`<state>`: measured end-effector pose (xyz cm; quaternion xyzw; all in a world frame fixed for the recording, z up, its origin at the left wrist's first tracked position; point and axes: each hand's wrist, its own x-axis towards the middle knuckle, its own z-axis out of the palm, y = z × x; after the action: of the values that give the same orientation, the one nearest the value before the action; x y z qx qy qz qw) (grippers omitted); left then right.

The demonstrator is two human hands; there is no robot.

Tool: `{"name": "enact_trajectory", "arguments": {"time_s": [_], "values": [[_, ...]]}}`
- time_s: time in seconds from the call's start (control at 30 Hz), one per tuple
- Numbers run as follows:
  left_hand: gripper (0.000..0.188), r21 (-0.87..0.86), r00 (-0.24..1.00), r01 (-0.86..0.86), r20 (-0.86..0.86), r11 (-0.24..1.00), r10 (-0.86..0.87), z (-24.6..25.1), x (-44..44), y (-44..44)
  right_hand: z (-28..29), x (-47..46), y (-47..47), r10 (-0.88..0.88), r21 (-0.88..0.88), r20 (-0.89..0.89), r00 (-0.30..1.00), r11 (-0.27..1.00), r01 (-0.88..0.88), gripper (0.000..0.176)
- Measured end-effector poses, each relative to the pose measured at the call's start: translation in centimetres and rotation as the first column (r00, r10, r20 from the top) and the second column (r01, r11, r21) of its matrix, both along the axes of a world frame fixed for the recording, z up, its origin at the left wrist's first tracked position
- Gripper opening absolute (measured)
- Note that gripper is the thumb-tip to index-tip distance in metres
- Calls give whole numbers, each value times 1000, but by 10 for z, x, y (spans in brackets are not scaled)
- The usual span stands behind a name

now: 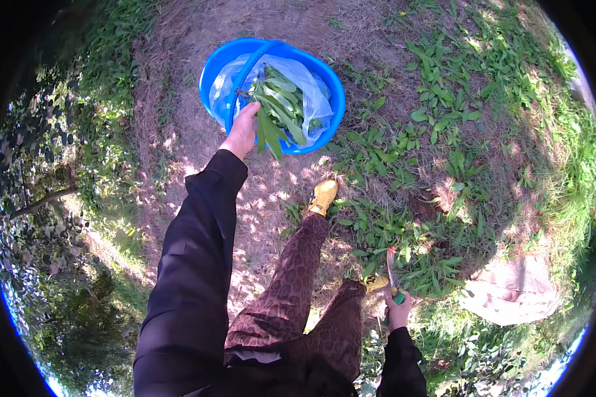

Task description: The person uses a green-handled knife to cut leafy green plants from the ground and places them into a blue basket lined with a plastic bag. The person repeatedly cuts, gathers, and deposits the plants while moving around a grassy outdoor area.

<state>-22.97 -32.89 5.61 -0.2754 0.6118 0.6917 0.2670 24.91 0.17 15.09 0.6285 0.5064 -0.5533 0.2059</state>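
Note:
A blue plastic basket (338, 106) with an arched handle (243, 74) stands on the ground ahead of me. Inside it, a clear plastic bag (314, 89) lines the sides and holds several long-leaved green plants (284, 92). My left hand (243, 130) is at the basket's near left side, closed on a leafy green plant (269, 130) whose leaves hang over the rim. Whether that hand also touches the handle, I cannot tell. Low by my right foot, my right hand (399, 310) grips a green-handled knife (391, 270), its blade pointing away from me.
Leafy weeds (442, 94) grow in the dry grass to the right. My yellow shoes (324, 196) stand between the basket and the knife. A pale sack-like item (514, 293) lies at the lower right. Shrubs and a branch (44, 200) border the left side.

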Motion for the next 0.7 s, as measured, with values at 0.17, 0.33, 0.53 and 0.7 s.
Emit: {"name": "enact_trajectory", "arguments": {"time_s": [0.17,0.33,0.53,0.7], "values": [[66,-251,957,127,284,960,-52,-7,-3,4,-5,0,-5,-47,41,-6,999,998,48,25],[61,-258,937,247,310,934,-162,-16,73,-8,3,-5,-14,-51,43,-101,994,998,55,26],[39,-289,891,327,412,900,-192,-20,171,-36,25,-5,-10,-42,5,-133,990,999,43,27],[39,-295,925,247,357,923,-133,-7,191,-57,34,-1,-2,6,49,-172,985,999,2,26]]}}
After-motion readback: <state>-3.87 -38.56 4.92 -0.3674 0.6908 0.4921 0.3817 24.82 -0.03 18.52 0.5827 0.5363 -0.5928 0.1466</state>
